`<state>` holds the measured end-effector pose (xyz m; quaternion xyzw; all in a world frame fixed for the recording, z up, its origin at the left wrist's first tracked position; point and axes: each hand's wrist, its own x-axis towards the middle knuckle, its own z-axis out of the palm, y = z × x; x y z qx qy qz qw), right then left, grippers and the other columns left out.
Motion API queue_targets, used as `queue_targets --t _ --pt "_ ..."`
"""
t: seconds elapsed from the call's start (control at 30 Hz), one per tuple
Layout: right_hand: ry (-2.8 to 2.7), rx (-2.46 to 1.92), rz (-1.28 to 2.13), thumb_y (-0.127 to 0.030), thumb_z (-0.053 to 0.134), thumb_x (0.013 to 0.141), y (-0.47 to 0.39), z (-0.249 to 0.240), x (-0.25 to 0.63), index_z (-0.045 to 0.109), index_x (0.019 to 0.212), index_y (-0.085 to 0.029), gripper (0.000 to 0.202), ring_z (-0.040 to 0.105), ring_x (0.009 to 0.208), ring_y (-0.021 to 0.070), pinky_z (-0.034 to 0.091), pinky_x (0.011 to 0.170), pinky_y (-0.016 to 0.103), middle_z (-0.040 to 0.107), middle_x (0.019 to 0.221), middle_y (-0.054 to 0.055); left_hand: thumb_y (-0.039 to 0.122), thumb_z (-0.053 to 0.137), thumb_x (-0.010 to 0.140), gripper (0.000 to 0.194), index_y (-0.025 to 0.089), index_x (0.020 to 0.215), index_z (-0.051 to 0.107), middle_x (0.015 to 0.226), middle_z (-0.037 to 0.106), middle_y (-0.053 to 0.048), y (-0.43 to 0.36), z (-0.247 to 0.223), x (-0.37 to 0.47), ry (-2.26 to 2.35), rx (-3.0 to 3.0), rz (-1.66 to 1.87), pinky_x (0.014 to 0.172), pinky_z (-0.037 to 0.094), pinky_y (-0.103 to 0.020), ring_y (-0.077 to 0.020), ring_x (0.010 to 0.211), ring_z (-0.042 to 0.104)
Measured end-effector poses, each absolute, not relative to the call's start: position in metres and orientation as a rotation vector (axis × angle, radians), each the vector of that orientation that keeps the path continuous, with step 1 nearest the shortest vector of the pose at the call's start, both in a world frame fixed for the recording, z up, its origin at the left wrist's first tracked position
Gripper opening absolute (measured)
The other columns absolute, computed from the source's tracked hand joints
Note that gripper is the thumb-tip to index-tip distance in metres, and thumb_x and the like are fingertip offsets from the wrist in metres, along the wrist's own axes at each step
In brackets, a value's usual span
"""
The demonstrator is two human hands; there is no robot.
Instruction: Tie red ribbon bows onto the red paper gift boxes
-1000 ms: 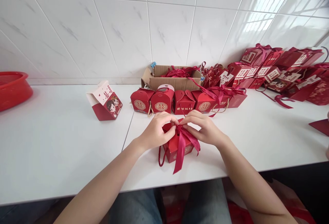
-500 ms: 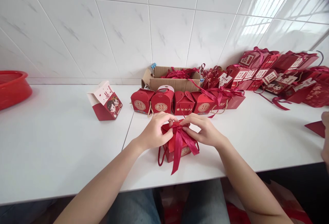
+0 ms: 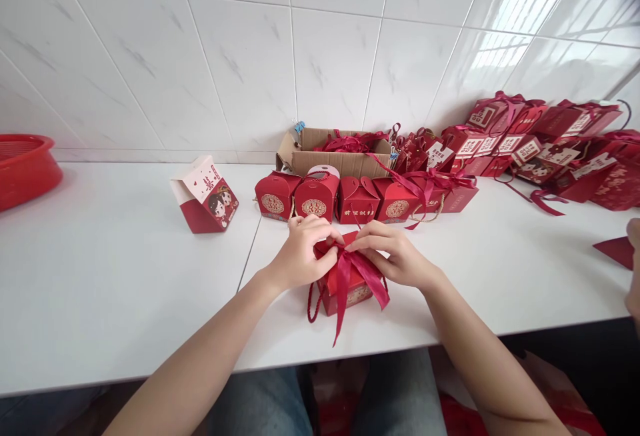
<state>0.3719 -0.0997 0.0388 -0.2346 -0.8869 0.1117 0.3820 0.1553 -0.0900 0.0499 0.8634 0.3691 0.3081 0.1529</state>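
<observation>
A small red box [image 3: 350, 286] with dark red cord handles sits near the front edge of the white table [image 3: 125, 276]. A crimson ribbon [image 3: 344, 276] is knotted on its top, and two long tails hang over the front. My left hand [image 3: 306, 253] pinches the ribbon at the left of the knot, thumb and fingers together. From the right, my right hand [image 3: 393, 253] has its fingertips closed on the ribbon by the knot. The fingers partly hide the loops.
Behind the hands stands a row of red boxes [image 3: 315, 201], with a cardboard box [image 3: 340, 164] of ribbons behind. Ribboned boxes [image 3: 480, 143] pile up at right. A white-and-red box [image 3: 205, 196] and red basin [image 3: 27, 173] are at left. Another person's hand [image 3: 634, 269] shows far right.
My right fingertips have shifted slightly left, closer to the knot. The ribbon around the knot looks more gathered, and its left tail hangs a little lower.
</observation>
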Motion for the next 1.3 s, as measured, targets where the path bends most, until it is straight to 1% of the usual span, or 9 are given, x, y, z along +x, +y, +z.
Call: queue_targets --t 0.13,0.23,0.33,0.47,0.57,0.83,0.97,1.13,1.3 --pt "-2.266 -0.593 0.275 -0.011 0.039 0.093 -0.0994 0.0369 0.3730 0.063 0.108 -0.024 0.031 0.055 0.081 0.0166 0.050 0.070 0.032 0.063 0.094 0.008 0.018 0.045 0.081 0.020 0.024 0.092 0.061 0.088 0.067 0.000 -0.0883 0.0518 0.1530 1.023 2.369 0.879 0.092 0.031 -0.043 -0.0199 0.088 0.056" --pt "-2.272 -0.586 0.277 -0.011 0.039 0.093 -0.0980 0.0340 0.3746 0.064 0.109 -0.025 0.033 0.056 0.084 0.0170 0.050 0.073 0.033 0.061 0.095 0.008 0.026 0.046 0.087 0.016 0.022 0.083 0.060 0.083 0.066 0.000 -0.0861 0.0504 0.1534 1.077 2.290 0.943 0.092 0.034 -0.041 -0.0192 0.086 0.056" --pt "-2.279 -0.586 0.261 -0.008 0.039 0.091 -0.0969 0.0324 0.3756 0.065 0.108 -0.026 0.037 0.055 0.083 0.0168 0.050 0.072 0.033 0.061 0.094 0.008 0.028 0.055 0.083 0.014 0.020 0.072 0.058 0.079 0.063 -0.001 -0.0846 0.0496 0.1547 1.064 2.284 0.927 0.088 0.039 -0.038 -0.0194 0.086 0.055" --pt "-2.292 -0.573 0.250 -0.006 0.039 0.090 -0.0972 0.0331 0.3753 0.066 0.110 -0.027 0.039 0.055 0.082 0.0163 0.050 0.071 0.033 0.060 0.094 0.007 0.025 0.052 0.084 0.012 0.020 0.074 0.056 0.080 0.062 -0.001 -0.0861 0.0519 0.1567 1.038 2.220 0.901 0.081 0.042 -0.034 -0.0183 0.084 0.055" --pt "-2.295 -0.570 0.251 -0.006 0.038 0.090 -0.0977 0.0339 0.3749 0.066 0.110 -0.027 0.041 0.055 0.083 0.0166 0.050 0.072 0.033 0.060 0.095 0.007 0.029 0.049 0.087 0.016 0.020 0.074 0.054 0.080 0.062 -0.001 -0.0885 0.0536 0.1581 1.052 2.173 0.909 0.074 0.043 -0.032 -0.0175 0.080 0.055" --pt "-2.345 -0.544 0.235 -0.003 0.038 0.088 -0.0970 0.0361 0.3800 0.067 0.108 -0.028 0.044 0.053 0.080 0.0163 0.049 0.071 0.033 0.058 0.093 0.007 0.033 0.046 0.091 0.023 0.020 0.073 0.052 0.077 0.061 0.000 -0.0859 0.0490 0.1552 1.072 2.254 0.922 0.079 0.041 -0.033 -0.0156 0.076 0.053" --pt "-2.347 -0.564 0.254 -0.004 0.041 0.088 -0.0997 0.0381 0.3801 0.065 0.111 -0.026 0.040 0.052 0.080 0.0164 0.047 0.071 0.033 0.058 0.093 0.007 0.032 0.051 0.089 0.021 0.020 0.072 0.053 0.076 0.062 0.001 -0.0849 0.0487 0.1537 1.086 2.266 0.945 0.079 0.040 -0.033 -0.0150 0.074 0.053" --pt "-2.246 -0.643 0.374 -0.010 0.046 0.089 -0.1035 0.0396 0.3756 0.055 0.119 -0.023 0.034 0.055 0.084 0.0173 0.048 0.073 0.033 0.063 0.100 0.008 0.032 0.050 0.090 0.021 0.019 0.074 0.054 0.077 0.061 0.000 -0.0884 0.0517 0.1562 1.055 2.237 0.972 0.073 0.043 -0.029 -0.0149 0.075 0.055" --pt "-2.247 -0.710 0.338 -0.017 0.055 0.088 -0.1046 0.0420 0.3725 0.057 0.102 -0.021 0.015 0.053 0.080 0.0167 0.045 0.075 0.033 0.065 0.091 0.005 0.030 0.049 0.090 0.018 0.020 0.076 0.051 0.077 0.059 0.001 -0.0902 0.0506 0.1580 1.007 2.191 1.012 0.071 0.044 -0.026 -0.0130 0.074 0.056"
